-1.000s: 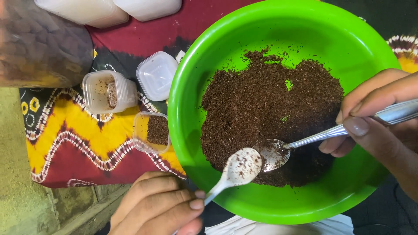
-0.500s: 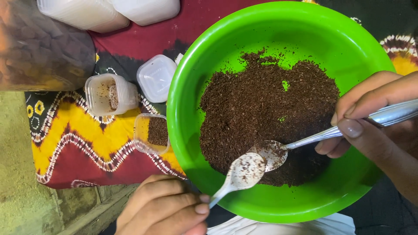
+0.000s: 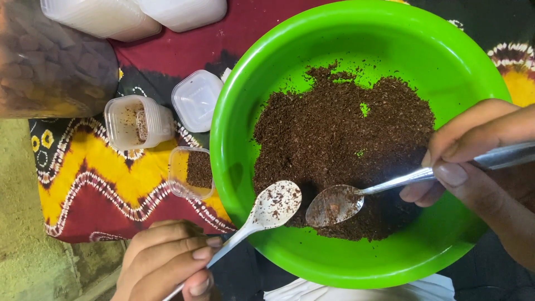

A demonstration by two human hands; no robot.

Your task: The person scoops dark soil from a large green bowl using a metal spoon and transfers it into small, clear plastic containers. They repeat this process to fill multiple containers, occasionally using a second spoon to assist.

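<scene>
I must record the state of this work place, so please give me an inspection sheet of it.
Surface: patterned red and yellow cloth.
Job's things: green bowl holding dark brown grounds; white spoon and metal spoon bowls side by side in it.
Clutter: three small clear tubs, one lying on its side with grounds; white containers; clear bag.
Grippers: left hand holds white spoon; right hand holds metal spoon.
Cables: nothing seen.
Surroundings: sandy ground.
</scene>
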